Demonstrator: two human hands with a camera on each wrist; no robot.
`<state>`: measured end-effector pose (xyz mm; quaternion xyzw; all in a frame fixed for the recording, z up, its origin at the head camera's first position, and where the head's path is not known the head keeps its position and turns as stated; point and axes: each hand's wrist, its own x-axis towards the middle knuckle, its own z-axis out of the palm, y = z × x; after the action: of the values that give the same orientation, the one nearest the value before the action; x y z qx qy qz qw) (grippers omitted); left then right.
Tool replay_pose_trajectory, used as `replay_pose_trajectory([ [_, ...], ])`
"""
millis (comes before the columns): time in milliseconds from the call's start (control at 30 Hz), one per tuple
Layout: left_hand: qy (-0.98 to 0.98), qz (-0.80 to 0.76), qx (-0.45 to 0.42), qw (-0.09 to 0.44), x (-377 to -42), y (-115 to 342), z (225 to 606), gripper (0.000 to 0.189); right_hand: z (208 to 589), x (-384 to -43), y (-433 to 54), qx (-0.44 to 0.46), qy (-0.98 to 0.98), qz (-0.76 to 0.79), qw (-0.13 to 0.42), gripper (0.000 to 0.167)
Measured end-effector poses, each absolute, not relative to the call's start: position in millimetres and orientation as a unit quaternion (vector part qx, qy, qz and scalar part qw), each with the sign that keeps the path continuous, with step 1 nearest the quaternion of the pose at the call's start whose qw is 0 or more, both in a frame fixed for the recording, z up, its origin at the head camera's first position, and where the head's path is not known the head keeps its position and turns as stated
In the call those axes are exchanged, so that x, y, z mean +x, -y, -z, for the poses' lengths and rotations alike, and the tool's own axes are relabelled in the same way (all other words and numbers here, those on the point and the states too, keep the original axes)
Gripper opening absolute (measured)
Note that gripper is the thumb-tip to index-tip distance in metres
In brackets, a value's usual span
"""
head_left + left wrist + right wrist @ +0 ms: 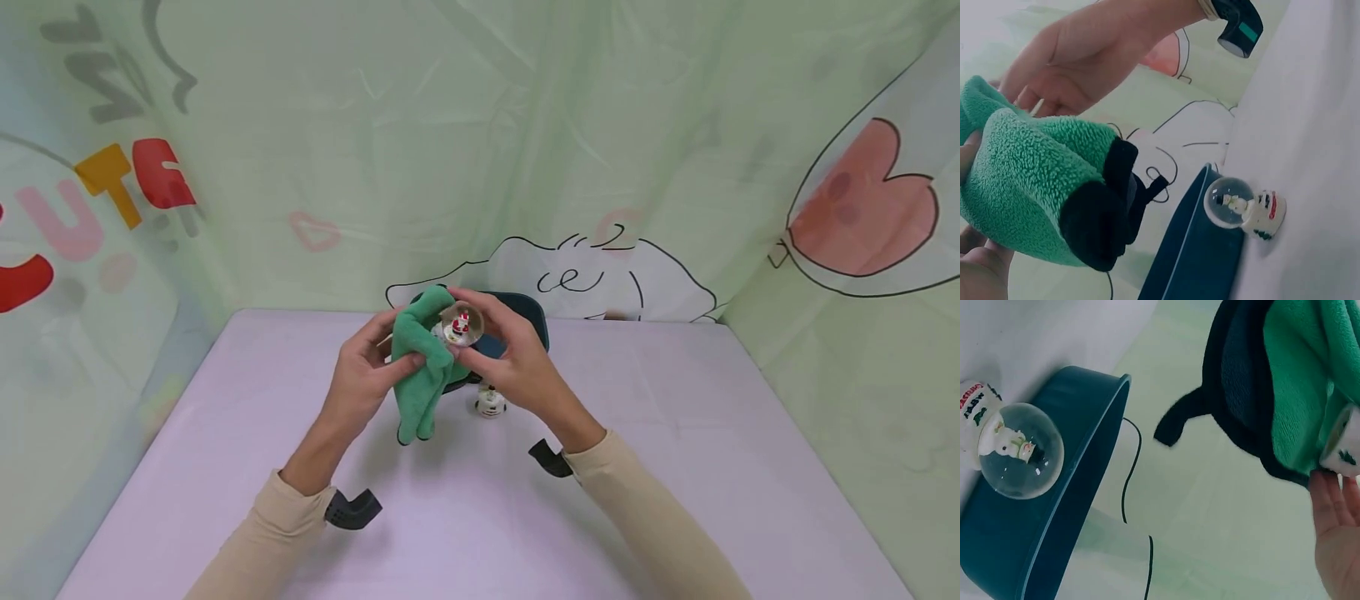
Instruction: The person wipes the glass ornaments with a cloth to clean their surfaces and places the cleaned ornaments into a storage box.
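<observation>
A green towel cloth (417, 392) with black edging hangs from my left hand (358, 379), whose thumb and fingers grip it. My right hand (517, 354) holds a snow globe (462, 323) with a red-and-white Santa figure inside, tilted sideways against the cloth. In the right wrist view the globe's white base (1346, 447) shows beside the cloth; its ball is out of that frame. The cloth hides part of the base in the head view. A second snow globe (1230, 202), with a snowman inside, stands upright on the table below my hands.
Behind the second globe stands a dark blue basin (536, 321), partly hidden by the hands and cloth. The table has a pale lilac cover (660, 467). A pale green printed curtain (337, 125) hangs behind and at both sides.
</observation>
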<state>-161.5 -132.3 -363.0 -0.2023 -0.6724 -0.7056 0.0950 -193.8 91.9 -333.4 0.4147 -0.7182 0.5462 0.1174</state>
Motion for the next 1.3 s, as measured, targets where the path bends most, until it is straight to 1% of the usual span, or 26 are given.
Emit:
replay_pose_trajectory([
  [133, 0.667, 0.714, -0.196, 0.085, -161.5, 130.3, 363.3, 0.06, 335.5, -194.0, -88.2, 0.418, 0.696, -0.569, 0.13, 0.056],
  [267, 0.657, 0.726, -0.19, 0.077, -161.1, 130.2, 364.1, 0.06, 338.0, -196.3, -87.9, 0.416, 0.716, -0.539, 0.153, 0.062],
  [367, 0.658, 0.726, -0.182, 0.082, -160.9, 131.6, 365.2, 0.06, 337.9, -197.9, -90.1, 0.428, 0.74, -0.498, 0.147, 0.069],
  [467, 0.663, 0.723, -0.17, 0.093, -160.6, 133.5, 365.9, 0.06, 336.3, -197.7, -92.7, 0.445, 0.751, -0.47, 0.131, 0.072],
  [533, 0.662, 0.724, -0.167, 0.099, -160.9, 134.8, 366.1, 0.059, 335.3, -197.2, -94.5, 0.452, 0.753, -0.459, 0.137, 0.07],
  [733, 0.667, 0.714, -0.18, 0.114, -163.4, 135.2, 364.5, 0.062, 332.7, -198.7, -96.7, 0.477, 0.732, -0.437, 0.214, 0.051],
  [833, 0.674, 0.707, -0.182, 0.118, -163.8, 134.4, 363.3, 0.064, 332.2, -199.4, -96.4, 0.488, 0.717, -0.443, 0.228, 0.046],
  [1067, 0.685, 0.694, -0.19, 0.117, -162.5, 134.7, 362.7, 0.057, 332.5, -199.5, -95.0, 0.491, 0.689, -0.472, 0.247, 0.045],
  [1200, 0.689, 0.688, -0.199, 0.112, -160.7, 134.5, 361.1, 0.056, 332.3, -199.7, -95.8, 0.47, 0.689, -0.49, 0.255, 0.045],
  [1300, 0.688, 0.69, -0.203, 0.1, -160.0, 133.7, 360.8, 0.057, 331.2, -199.7, -97.0, 0.449, 0.691, -0.508, 0.249, 0.047],
])
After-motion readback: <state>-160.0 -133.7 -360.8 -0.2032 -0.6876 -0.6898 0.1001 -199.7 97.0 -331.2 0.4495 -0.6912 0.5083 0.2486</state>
